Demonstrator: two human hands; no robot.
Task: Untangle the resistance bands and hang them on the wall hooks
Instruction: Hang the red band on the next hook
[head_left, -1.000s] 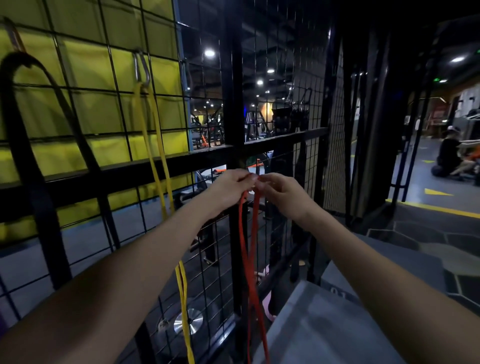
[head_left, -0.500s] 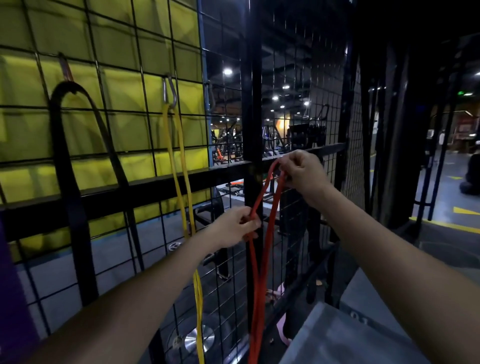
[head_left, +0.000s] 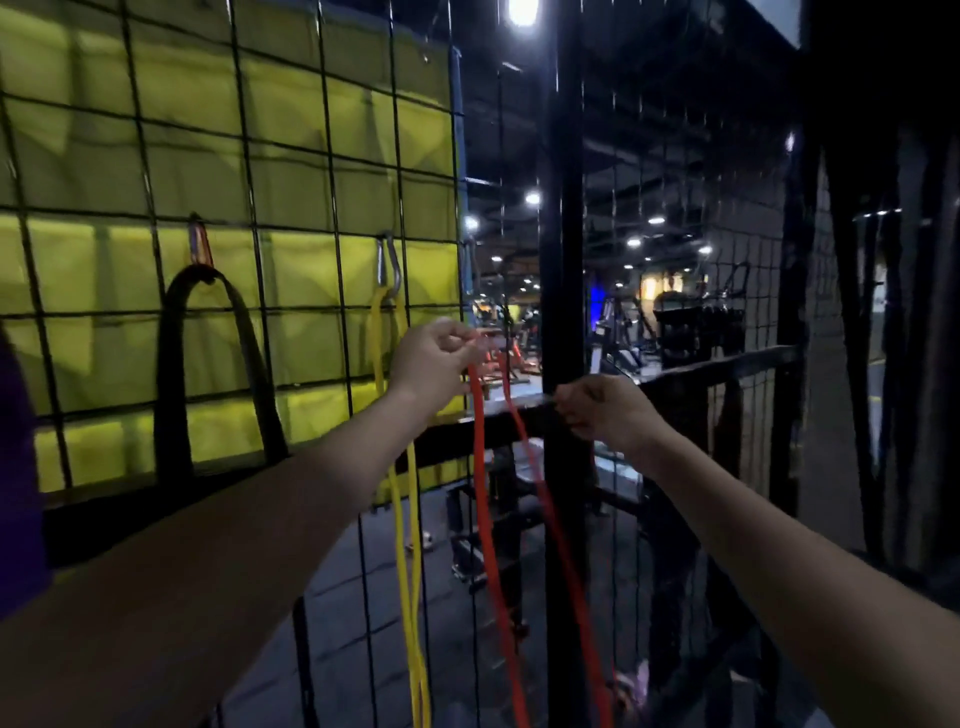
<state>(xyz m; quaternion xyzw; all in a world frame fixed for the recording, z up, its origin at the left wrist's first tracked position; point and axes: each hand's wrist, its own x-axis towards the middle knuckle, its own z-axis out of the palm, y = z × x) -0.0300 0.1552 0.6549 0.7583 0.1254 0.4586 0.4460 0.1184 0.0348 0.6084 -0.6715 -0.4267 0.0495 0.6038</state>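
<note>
- The left hand (head_left: 434, 358) is near the middle of the frame. Its fingers are curled and pinch the top of the red band (head_left: 480, 467).
- The red band hangs down from that hand in two strands. They spread apart a little and run off the bottom edge of the frame.
- The right hand (head_left: 605, 410) is just right of the middle, lower than the left hand. Its fingers are curled in. It is close to the right red strand, but I cannot tell if it holds anything.
- Right behind both hands is a black wire grid (head_left: 291, 208). It fills the left and middle of the frame.
- A thick black post (head_left: 563, 208) stands up and down between the two hands, behind the red strands. A black bar (head_left: 717, 366) runs sideways from it to the right.
- Just left of the left hand, the yellow band (head_left: 402, 545) hangs on a silver hook (head_left: 388, 265) clipped to the grid. The left arm crosses in front of it.
- Farther left, a wide black band (head_left: 218, 364) hangs in a loop from a red hook (head_left: 200, 244).
- Just above and right of the left hand, at the edge of the yellow part, there is another hook (head_left: 469, 270). It is dim, and I cannot tell if anything hangs on it.
- A yellow sheet (head_left: 156, 156) sits behind the grid in the upper left.
- Something purple (head_left: 15, 467) shows at the left edge.
- Far behind the grid, in the middle right, there are gym machines (head_left: 691, 322) and small bright ceiling lights (head_left: 522, 10).
</note>
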